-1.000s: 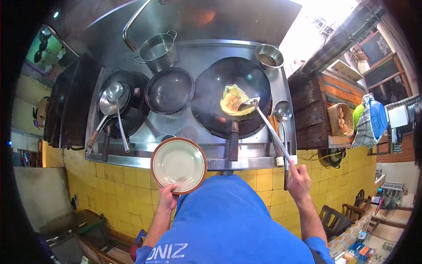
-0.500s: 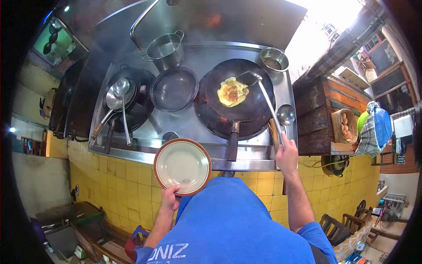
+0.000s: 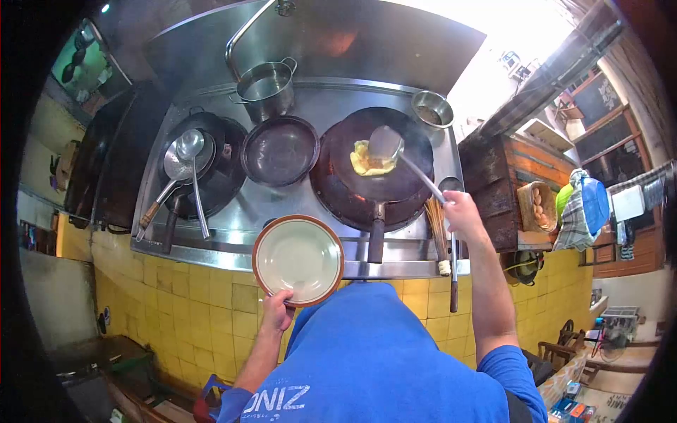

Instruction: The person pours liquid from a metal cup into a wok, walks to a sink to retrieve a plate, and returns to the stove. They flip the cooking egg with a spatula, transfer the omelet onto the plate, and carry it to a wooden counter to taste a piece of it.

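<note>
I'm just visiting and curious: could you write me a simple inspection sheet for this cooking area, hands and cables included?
Surface: metal stove top, shiny, with cookware standing on it.
Job's things: yellow egg in a black wok; spatula blade over its edge, contact unclear; brown-rimmed bowl, no food visible inside.
Clutter: ladle and skimmer at left; two-handled pot behind.
Grippers: bare hands; left hand grips the bowl's rim, right hand the spatula's handle.
Cables: none clearly made out.
Surroundings: yellow tiles; basket of eggs at right.
</note>
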`<act>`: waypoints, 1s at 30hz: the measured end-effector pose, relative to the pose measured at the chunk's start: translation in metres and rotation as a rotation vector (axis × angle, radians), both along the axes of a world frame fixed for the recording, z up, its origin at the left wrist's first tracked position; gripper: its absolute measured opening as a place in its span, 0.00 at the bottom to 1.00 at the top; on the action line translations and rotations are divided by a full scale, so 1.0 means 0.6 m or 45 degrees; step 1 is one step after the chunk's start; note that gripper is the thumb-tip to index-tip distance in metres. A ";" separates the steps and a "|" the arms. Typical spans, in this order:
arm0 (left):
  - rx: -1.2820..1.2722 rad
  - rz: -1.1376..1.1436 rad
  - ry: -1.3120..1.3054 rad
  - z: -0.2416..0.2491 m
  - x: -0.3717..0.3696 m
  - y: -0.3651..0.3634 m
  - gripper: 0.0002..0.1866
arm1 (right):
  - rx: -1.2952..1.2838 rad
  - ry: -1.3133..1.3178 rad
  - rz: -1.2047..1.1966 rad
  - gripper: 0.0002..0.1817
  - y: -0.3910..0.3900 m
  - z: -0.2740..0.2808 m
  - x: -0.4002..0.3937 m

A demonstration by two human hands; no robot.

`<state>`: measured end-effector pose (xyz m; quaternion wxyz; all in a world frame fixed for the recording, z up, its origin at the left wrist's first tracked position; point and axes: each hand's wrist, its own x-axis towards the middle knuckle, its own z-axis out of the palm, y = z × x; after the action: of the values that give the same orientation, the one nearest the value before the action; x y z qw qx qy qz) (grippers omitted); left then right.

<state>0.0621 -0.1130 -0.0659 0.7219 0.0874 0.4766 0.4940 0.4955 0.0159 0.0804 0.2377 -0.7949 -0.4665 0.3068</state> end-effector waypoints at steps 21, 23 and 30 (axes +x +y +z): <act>-0.090 0.155 -0.104 0.021 -0.034 0.004 0.23 | 0.132 -0.713 0.289 0.14 0.037 -0.065 -0.020; -0.119 0.134 -0.067 0.029 -0.035 0.005 0.23 | 0.115 -0.732 0.273 0.14 0.039 -0.069 -0.014; -0.061 0.104 -0.108 0.033 -0.025 0.001 0.23 | 0.277 -0.663 0.262 0.14 0.018 -0.087 -0.004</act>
<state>0.0471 -0.1125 -0.0463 0.7225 0.0295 0.4605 0.5149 0.4930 0.0269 0.0282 0.1616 -0.7650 -0.6201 0.0633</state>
